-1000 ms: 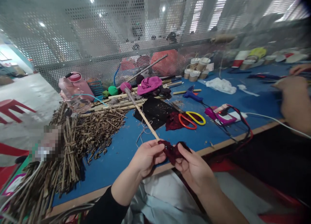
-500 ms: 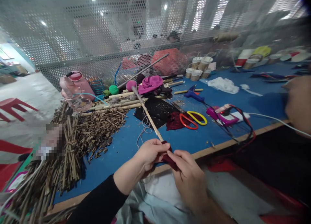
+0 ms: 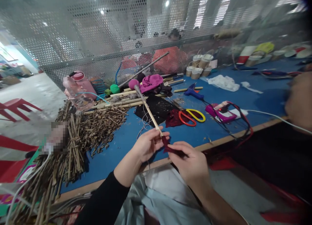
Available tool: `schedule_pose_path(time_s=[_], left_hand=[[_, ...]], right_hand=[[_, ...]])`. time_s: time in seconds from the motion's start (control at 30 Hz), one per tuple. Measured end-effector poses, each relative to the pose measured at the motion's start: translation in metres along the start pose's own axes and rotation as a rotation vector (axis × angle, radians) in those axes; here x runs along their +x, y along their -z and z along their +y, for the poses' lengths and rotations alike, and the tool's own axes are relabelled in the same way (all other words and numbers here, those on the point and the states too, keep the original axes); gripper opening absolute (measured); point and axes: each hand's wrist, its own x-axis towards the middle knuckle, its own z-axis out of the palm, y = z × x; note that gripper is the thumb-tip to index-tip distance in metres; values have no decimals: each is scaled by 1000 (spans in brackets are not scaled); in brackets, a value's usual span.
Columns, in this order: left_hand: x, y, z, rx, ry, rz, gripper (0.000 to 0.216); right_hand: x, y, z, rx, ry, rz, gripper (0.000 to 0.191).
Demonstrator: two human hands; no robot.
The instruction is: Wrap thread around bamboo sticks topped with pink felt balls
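A thin bamboo stick (image 3: 151,114) slants away from me over the table, its far part wrapped in grey. Its far end meets a purple ball (image 3: 133,85); whether they are joined I cannot tell. My left hand (image 3: 149,145) cradles the near end, palm turned up and fingers loosely curled under it. Dark red cloth (image 3: 165,142) wraps that near end. Between thumb and fingertips, my right hand (image 3: 189,160) pinches the cloth's loose part. Beyond my hands lie scissors (image 3: 187,118) with red and yellow handles, partly over more dark red cloth (image 3: 172,118).
Dry twigs and brown plant bits (image 3: 103,124) pile up at left on the blue table (image 3: 117,160). A pink bottle (image 3: 84,85) stands behind them. A blue glue gun (image 3: 194,92), a purple-and-white power strip (image 3: 223,113) with cords, and another person's arm (image 3: 298,101) are at right.
My left hand has loosened from a pinch on the wrapped end to a more open cradle under the stick. My right hand has drawn the cloth's loose part slightly out to the right.
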Motion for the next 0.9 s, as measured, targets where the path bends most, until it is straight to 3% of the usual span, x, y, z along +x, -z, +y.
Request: schedule_pose_path(time_s=[0.1, 0.17, 0.43, 0.53, 0.7, 0.9], left_hand=[[1, 3, -1, -159, -62, -137, 25], [1, 6, -1, -140, -57, -118, 19], [-4, 13, 11, 210, 2, 123, 17], [-7, 18, 16, 319, 2, 146, 24], [-12, 30, 20, 413, -9, 87, 36], [-19, 38, 19, 541, -30, 120, 40]], right_hand=[[-2, -5, -2, 318, -347, -28, 17], [-2, -5, -3, 392, -457, -61, 21], [13, 14, -24, 24, -232, -178, 14], [16, 11, -23, 21, -342, -285, 16], [16, 2, -10, 259, -554, -434, 16], [26, -7, -8, 296, -622, -651, 26]])
